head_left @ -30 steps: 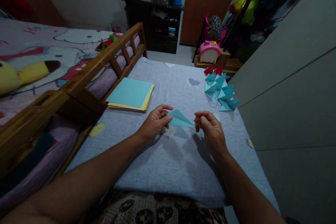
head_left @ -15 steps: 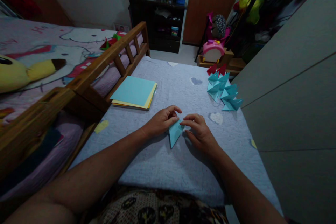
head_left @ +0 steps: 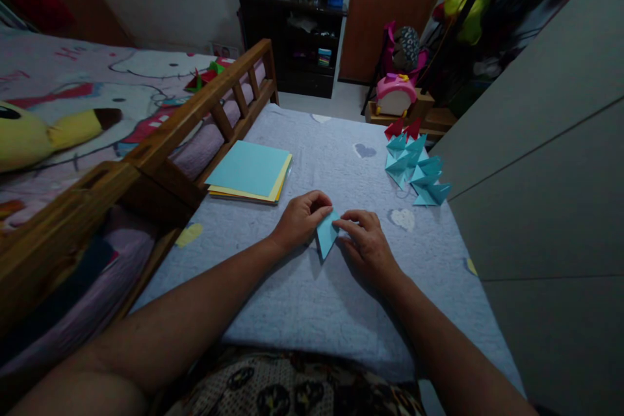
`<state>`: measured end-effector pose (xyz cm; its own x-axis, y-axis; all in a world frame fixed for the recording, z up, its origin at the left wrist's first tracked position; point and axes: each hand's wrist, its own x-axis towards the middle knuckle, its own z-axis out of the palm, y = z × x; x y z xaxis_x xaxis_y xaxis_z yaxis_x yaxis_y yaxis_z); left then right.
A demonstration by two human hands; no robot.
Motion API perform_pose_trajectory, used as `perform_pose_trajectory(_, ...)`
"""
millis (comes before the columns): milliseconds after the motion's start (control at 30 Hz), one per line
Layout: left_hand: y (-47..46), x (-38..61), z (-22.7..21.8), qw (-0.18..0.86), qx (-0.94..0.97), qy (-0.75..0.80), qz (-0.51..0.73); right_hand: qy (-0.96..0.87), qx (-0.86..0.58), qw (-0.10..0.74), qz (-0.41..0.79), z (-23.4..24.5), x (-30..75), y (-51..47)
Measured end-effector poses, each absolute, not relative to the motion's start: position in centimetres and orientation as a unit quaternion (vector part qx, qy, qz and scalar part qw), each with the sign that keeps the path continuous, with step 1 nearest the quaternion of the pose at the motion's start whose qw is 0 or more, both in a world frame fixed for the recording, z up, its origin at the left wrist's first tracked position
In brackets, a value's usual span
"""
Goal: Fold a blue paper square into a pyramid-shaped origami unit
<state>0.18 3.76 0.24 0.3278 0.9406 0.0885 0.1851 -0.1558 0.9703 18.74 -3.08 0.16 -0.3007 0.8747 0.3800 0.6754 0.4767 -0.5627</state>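
A small folded piece of light-blue origami paper (head_left: pixel 326 238), diamond-like with a point toward me, is between my two hands above the bed. My left hand (head_left: pixel 305 218) pinches its upper left part between thumb and fingers. On its right edge, the fingertips of my right hand (head_left: pixel 366 240) close in a pinch. Beyond my left hand lies a stack of square paper (head_left: pixel 251 168), light blue on top with yellow sheets below. Several folded blue paper pieces (head_left: pixel 414 166) stand at the right edge, with red folded paper (head_left: pixel 402 129) behind them.
A wooden bed rail (head_left: pixel 214 101) runs along the left, with another bed and a yellow plush toy (head_left: pixel 53 133) beyond it. A pale cabinet wall (head_left: pixel 546 169) borders the right side. Past the bed's far end are a dark shelf (head_left: pixel 292 45) and a pink toy case (head_left: pixel 396 96).
The folded blue paper has moved slightly up and away from me, and its lower point has turned a little to the right. My right fingertips have come onto its edge.
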Motion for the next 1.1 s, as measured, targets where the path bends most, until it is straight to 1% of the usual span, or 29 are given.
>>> perform_pose_trajectory(267, 4.0, 0.1, -0.4, 0.535, 0.634, 0.409, 0.381, -0.779, -0.509, 0.347, 0.118, -0.7, 18.7, -2.6)
perform_pose_trajectory(333, 3.9, 0.1, -0.4, 0.523, 0.649, 0.404, 0.376, -0.773, -0.518, 0.347, 0.118, -0.9, 18.7, -2.5)
perform_pose_trajectory(400, 3.9, 0.0, -0.3, 0.47, 0.697, 0.398, 0.366, -0.772, -0.522, 0.341, 0.121, -1.0, 18.8, -2.3)
perform_pose_trajectory(533, 3.7, -0.5, -0.2, 0.33, 0.802, 0.386, 0.314, -0.778, -0.531, 0.312, 0.126, -1.0, 18.9, -2.1)
perform_pose_trajectory(600, 3.7, -1.1, -0.2, 0.285, 0.833, 0.383, 0.281, -0.783, -0.534, 0.293, 0.128, -1.0, 18.9, -2.1)
perform_pose_trajectory(667, 3.8, -1.8, -0.2, 0.265, 0.857, 0.368, 0.245, -0.786, -0.535, 0.279, 0.131, -1.0, 18.9, -2.1)
perform_pose_trajectory(800, 4.3, -3.3, 0.3, 0.281, 0.88, 0.328, 0.199, -0.783, -0.541, 0.275, 0.136, -1.0, 18.8, -2.2)
perform_pose_trajectory(1100, 5.0, -3.8, 0.4, 0.313, 0.87, 0.319, 0.209, -0.77, -0.547, 0.279, 0.174, -0.9, 19.1, -2.0)
